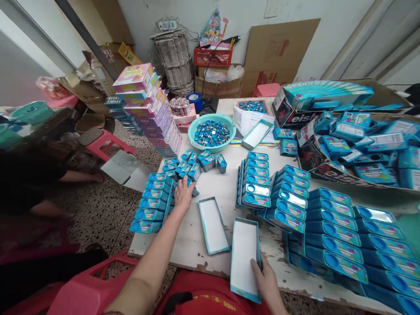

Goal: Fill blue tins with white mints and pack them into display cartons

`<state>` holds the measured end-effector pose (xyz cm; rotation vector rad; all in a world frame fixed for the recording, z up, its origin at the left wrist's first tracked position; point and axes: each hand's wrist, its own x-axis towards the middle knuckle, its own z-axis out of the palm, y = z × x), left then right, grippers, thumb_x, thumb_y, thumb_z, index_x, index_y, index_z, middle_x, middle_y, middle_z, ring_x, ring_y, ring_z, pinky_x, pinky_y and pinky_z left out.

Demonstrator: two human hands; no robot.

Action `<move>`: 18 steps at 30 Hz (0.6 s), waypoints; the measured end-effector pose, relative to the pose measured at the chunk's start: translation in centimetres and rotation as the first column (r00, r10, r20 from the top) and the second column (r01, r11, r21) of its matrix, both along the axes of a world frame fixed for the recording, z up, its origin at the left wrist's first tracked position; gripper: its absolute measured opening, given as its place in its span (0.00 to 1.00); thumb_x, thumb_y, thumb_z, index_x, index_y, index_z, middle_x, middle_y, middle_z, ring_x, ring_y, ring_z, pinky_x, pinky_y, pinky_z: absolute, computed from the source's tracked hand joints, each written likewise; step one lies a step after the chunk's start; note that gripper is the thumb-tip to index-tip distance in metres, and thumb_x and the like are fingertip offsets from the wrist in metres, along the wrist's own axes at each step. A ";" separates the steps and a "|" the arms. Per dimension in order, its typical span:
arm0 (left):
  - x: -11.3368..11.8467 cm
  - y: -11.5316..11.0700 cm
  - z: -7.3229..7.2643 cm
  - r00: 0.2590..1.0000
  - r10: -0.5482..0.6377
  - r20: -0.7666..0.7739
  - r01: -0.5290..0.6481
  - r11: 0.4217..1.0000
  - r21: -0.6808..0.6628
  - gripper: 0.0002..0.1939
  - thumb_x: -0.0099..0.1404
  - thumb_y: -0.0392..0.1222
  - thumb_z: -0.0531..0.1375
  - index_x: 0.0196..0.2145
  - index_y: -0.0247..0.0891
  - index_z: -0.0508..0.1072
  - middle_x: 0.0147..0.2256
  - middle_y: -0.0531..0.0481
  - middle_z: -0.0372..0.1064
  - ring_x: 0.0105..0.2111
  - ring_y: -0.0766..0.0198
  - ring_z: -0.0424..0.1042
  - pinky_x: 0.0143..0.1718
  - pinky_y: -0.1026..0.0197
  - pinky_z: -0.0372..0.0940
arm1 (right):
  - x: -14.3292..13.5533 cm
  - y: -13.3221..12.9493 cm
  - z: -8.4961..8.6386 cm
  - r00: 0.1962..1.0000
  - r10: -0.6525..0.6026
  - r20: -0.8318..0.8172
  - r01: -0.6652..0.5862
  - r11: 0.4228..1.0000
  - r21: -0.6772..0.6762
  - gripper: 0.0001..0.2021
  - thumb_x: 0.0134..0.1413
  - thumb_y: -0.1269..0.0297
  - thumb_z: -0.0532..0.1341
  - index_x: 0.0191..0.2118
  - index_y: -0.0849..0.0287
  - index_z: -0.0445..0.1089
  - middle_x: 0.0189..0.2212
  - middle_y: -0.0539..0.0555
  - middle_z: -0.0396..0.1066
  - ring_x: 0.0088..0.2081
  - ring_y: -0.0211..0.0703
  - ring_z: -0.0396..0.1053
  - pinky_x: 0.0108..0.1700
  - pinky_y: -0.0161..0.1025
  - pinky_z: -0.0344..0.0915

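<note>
My left hand (183,194) reaches to the far left of the table, its fingers curled over a small blue box (195,191) that they partly hide. Just beyond it stands a cluster of small blue boxes (183,169). Beside that hand, to the left, runs a row of blue boxes (151,204) with round windows on top. Near the front edge, my right hand (266,280) grips the right side of a shallow blue tray (244,258) with a white inside, its thumb over the rim. Another such tray (214,225) lies flat between the hands.
A turquoise basin (211,148) of blue-and-silver pieces stands at the back. Filled rows of blue boxes (331,232) line the right side, below cartons of blue packs (357,148). Pink and purple boxes (154,118) are stacked back left. Another person's arm (80,176) shows at far left.
</note>
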<state>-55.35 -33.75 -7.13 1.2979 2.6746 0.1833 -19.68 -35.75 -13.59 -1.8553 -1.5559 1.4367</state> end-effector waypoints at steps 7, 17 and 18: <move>0.5 2.7 0.0 0.978 -0.178 -0.107 0.167 0.981 -0.099 0.18 0.65 0.39 0.52 0.52 0.44 0.69 0.50 0.40 0.65 0.54 0.48 0.57 0.56 0.45 0.50 | 0.5 1.0 -2.2 0.997 -0.036 0.069 0.036 0.999 0.003 0.29 0.32 0.36 0.55 0.34 0.56 0.71 0.35 0.61 0.76 0.43 0.61 0.72 0.43 0.49 0.70; -1.8 8.4 -0.8 0.983 0.178 -0.043 -0.180 0.982 -0.063 0.52 0.54 0.63 0.57 0.66 0.29 0.41 0.66 0.29 0.31 0.65 0.39 0.28 0.60 0.35 0.32 | 0.6 1.0 -3.1 0.998 -0.025 0.062 0.028 0.998 -0.052 0.28 0.35 0.40 0.53 0.37 0.58 0.68 0.39 0.65 0.75 0.43 0.61 0.73 0.46 0.49 0.68; -1.8 8.5 -1.0 0.980 0.196 -0.020 -0.197 0.976 -0.095 0.52 0.55 0.63 0.55 0.66 0.29 0.41 0.66 0.29 0.29 0.65 0.39 0.28 0.60 0.34 0.31 | 0.5 1.0 -3.1 0.997 -0.026 0.068 0.029 0.999 -0.045 0.28 0.35 0.40 0.53 0.37 0.58 0.68 0.39 0.64 0.75 0.43 0.61 0.73 0.46 0.49 0.68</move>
